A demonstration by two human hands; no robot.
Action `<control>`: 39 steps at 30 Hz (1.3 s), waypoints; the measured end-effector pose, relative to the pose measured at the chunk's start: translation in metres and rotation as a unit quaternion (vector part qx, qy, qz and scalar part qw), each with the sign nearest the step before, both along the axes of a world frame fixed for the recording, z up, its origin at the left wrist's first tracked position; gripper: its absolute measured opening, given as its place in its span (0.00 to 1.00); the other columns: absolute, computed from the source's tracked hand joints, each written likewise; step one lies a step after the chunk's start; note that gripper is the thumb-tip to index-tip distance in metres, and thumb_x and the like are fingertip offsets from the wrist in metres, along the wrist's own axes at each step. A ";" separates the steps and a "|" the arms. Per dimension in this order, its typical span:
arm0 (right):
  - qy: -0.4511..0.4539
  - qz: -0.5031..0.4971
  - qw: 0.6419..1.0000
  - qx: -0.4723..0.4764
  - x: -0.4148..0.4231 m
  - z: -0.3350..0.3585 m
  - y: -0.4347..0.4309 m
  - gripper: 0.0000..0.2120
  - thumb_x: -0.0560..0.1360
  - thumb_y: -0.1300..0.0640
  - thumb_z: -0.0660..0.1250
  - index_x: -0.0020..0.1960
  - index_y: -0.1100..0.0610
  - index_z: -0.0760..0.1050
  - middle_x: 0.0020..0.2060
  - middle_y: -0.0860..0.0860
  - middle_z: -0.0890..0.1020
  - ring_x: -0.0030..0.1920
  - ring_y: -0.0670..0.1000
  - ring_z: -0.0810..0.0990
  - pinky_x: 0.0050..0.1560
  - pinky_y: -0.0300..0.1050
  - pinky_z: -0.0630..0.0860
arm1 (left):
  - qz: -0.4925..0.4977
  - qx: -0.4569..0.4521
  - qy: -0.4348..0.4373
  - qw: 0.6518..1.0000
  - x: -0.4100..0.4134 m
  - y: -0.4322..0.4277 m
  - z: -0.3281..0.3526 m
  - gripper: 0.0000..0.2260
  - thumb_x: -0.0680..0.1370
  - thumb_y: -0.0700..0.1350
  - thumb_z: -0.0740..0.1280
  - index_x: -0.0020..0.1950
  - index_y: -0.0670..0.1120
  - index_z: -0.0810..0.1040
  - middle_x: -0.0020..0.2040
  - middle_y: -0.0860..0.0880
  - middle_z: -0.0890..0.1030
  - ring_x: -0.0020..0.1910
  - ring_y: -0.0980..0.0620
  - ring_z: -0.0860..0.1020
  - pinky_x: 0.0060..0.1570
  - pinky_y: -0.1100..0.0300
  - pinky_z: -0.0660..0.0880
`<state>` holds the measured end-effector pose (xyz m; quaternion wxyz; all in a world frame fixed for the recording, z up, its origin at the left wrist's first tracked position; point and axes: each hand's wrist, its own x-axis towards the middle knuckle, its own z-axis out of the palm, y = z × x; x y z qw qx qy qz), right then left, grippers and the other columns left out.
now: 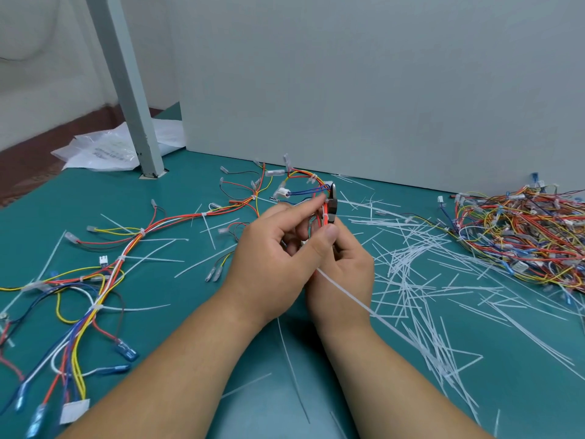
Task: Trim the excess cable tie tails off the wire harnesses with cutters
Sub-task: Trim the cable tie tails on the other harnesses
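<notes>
- My left hand pinched the wire harness between thumb and forefinger and held it up off the worktop. That gave the cutters free room round the tie instead of scraping the mat.
- My right hand sat just behind and under the left, fingers curled round the cutter handles (mostly hidden by my own left hand). The grey head poked up beside the bundle, right at my left fingertip.
- I could not tell whether the cutter jaws were open or closed from that angle.
- The tie tail ran out from between my hands and down across my right wrist. I judged I had turned the bundle that way so the blade could meet the tail close to the tie's head, leaving no sharp stub.
- The rest of the harness trailed away to my left over the worktop. A long run of it had several white tails sticking out, so there looked to be plenty left to cut.
- The cut tails lay scattered on my right, on the cutter-hand side, which was probably where they dropped.
- A tangled pile of harnesses sat far right, well apart from my hands. Whether those were done I could not say.
</notes>
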<state>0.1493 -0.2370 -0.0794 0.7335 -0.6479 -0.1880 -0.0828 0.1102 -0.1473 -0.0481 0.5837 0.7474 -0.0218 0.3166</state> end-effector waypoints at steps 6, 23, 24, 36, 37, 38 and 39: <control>0.023 -0.009 1.000 0.008 0.003 0.000 0.001 0.08 0.79 0.49 0.69 0.45 0.50 0.83 0.35 0.54 0.81 0.38 0.51 0.76 0.42 0.63 0.80 | -0.009 0.024 -0.005 1.000 -0.001 -0.002 -0.001 0.19 0.75 0.58 0.67 0.65 0.64 0.76 0.43 0.51 0.75 0.40 0.45 0.75 0.41 0.61 0.74; -0.027 -0.065 0.996 -0.057 -0.004 0.006 0.000 0.13 0.77 0.47 0.68 0.61 0.44 0.82 0.47 0.51 0.84 0.46 0.48 0.81 0.47 0.42 0.76 | -0.032 -0.045 0.020 0.998 -0.001 0.000 0.003 0.18 0.73 0.67 0.71 0.61 0.65 0.80 0.37 0.38 0.67 0.36 0.37 0.69 0.37 0.43 0.72; -0.035 -0.075 0.995 -0.061 -0.004 0.006 0.000 0.13 0.77 0.48 0.69 0.61 0.42 0.83 0.47 0.50 0.84 0.47 0.47 0.81 0.47 0.42 0.76 | -0.033 -0.047 0.017 0.998 -0.001 0.000 0.003 0.20 0.72 0.69 0.70 0.61 0.64 0.80 0.37 0.38 0.67 0.36 0.37 0.69 0.37 0.43 0.72; 0.037 -0.032 0.999 0.009 0.000 0.005 0.002 0.12 0.77 0.48 0.70 0.58 0.48 0.85 0.40 0.55 0.85 0.39 0.51 0.79 0.42 0.55 0.80 | 0.004 0.030 0.001 1.000 -0.007 -0.003 0.007 0.22 0.79 0.63 0.61 0.69 0.54 0.77 0.51 0.43 0.80 0.52 0.50 0.80 0.53 0.56 0.77; 0.045 -0.030 0.998 0.020 0.001 0.005 0.002 0.10 0.78 0.49 0.70 0.57 0.48 0.85 0.41 0.54 0.87 0.40 0.53 0.81 0.45 0.59 0.82 | 0.009 0.033 -0.003 0.999 -0.007 -0.003 0.006 0.20 0.79 0.61 0.62 0.68 0.55 0.77 0.51 0.44 0.80 0.51 0.50 0.79 0.52 0.58 0.77; 0.052 -0.028 0.998 0.033 0.001 0.005 0.001 0.09 0.78 0.50 0.69 0.55 0.48 0.86 0.42 0.52 0.87 0.42 0.54 0.83 0.45 0.59 0.83 | 0.017 0.040 -0.007 0.999 -0.007 -0.003 0.006 0.19 0.79 0.60 0.62 0.67 0.55 0.77 0.49 0.46 0.79 0.49 0.50 0.78 0.49 0.60 0.75; 0.055 -0.029 0.997 0.041 0.002 0.005 0.001 0.08 0.78 0.51 0.69 0.52 0.48 0.86 0.40 0.48 0.87 0.40 0.53 0.82 0.42 0.53 0.82 | 0.027 0.053 -0.011 0.998 -0.007 -0.003 0.006 0.20 0.79 0.59 0.63 0.67 0.54 0.78 0.49 0.48 0.77 0.47 0.50 0.77 0.48 0.63 0.73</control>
